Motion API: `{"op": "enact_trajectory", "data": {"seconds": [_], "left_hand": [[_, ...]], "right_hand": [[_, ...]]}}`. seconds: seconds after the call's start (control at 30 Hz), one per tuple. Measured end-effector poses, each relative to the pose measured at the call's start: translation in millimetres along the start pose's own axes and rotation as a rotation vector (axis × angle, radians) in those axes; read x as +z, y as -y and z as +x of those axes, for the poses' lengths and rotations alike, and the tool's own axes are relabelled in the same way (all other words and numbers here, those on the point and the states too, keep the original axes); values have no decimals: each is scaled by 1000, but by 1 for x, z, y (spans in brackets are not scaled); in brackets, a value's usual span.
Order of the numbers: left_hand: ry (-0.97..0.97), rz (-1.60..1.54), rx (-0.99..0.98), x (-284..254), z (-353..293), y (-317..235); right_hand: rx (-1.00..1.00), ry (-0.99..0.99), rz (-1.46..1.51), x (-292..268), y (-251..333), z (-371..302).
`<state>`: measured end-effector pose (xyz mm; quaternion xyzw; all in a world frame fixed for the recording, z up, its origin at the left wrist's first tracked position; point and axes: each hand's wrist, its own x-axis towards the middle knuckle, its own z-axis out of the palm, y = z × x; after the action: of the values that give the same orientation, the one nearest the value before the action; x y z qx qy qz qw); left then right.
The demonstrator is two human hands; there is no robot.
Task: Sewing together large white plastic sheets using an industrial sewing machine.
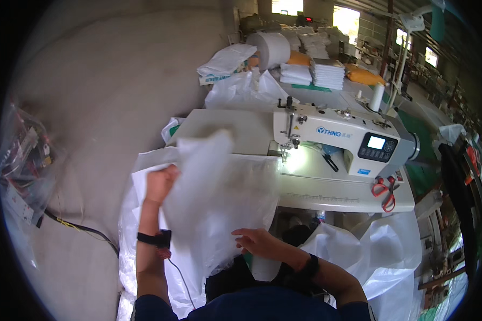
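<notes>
My left hand (pixel 162 183) is closed in a fist at the left edge of a translucent white plastic sheet (pixel 203 184), whose upper part is raised and smeared by motion. The sheet hangs over more white sheeting at the near left of the sewing table (pixel 225 120). My right hand (pixel 257 243) is beside the sheet's lower right side, fingers partly stretched toward it and apart, with nothing seen in them. A white sewing machine (pixel 332 134) stands to the right, its lamp lighting the needle area.
Red-handled scissors (pixel 385 193) and small dark thread snips (pixel 331 162) lie on the table. White sheeting (pixel 369 251) drapes in front at right. Behind are stacked white packs (pixel 328 74) and a large white roll (pixel 270 50). A clear bag of scraps (pixel 29 155) sits at far left.
</notes>
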<state>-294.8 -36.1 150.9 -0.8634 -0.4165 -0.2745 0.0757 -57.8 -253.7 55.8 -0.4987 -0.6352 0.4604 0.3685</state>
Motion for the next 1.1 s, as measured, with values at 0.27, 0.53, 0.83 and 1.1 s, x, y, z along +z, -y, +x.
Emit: {"op": "enact_trajectory", "data": {"seconds": [0.27, 0.53, 0.83, 1.1], "left_hand": [[161, -125, 614, -2, 7, -126], [614, -750, 344, 81, -60, -184], [232, -51, -454, 89, -4, 7], [350, -130, -252, 115, 6, 21]], "right_hand": [[358, -229, 1197, -12, 15, 39], [111, -235, 609, -49, -73, 0], [390, -485, 999, -29, -83, -19], [486, -398, 813, -9, -93, -25]]}}
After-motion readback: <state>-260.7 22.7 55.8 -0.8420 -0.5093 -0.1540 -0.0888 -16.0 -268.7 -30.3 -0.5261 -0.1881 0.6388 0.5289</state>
